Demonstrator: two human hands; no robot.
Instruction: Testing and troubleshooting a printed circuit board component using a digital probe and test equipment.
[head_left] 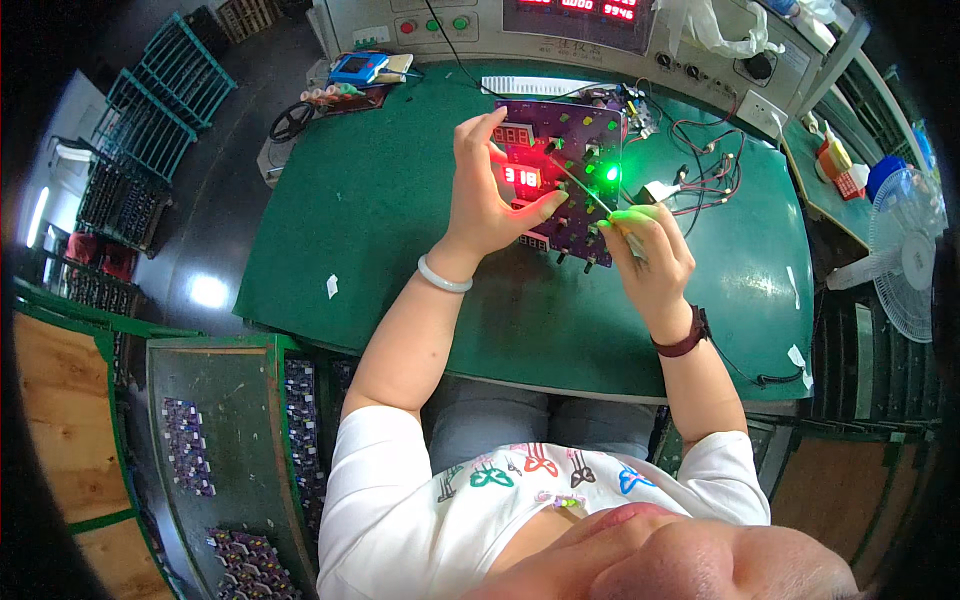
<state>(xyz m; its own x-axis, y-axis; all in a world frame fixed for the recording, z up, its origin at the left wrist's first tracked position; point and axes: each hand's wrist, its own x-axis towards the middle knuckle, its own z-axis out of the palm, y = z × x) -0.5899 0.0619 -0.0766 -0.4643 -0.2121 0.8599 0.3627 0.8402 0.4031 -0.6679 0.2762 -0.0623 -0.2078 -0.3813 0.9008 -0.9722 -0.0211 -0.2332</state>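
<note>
A purple circuit board with several digit displays, small knobs and pushbuttons is held over the green table. One red digit display is lit, and a green lamp glows on the board's right side. My left hand grips the left edge of the board, thumb and fingers spread around the lit display. Pinched in the fingertips of my right hand is a thin, light-coloured stick-like tool. It slants up and left across the board's face; whether its tip touches a part is too small to tell.
Behind the table stands a grey test bench with red readouts and knobs. Loose wires lie right of the board. A blue handheld device is at the far left corner, a white fan at right. More boards lie on a left-hand cart.
</note>
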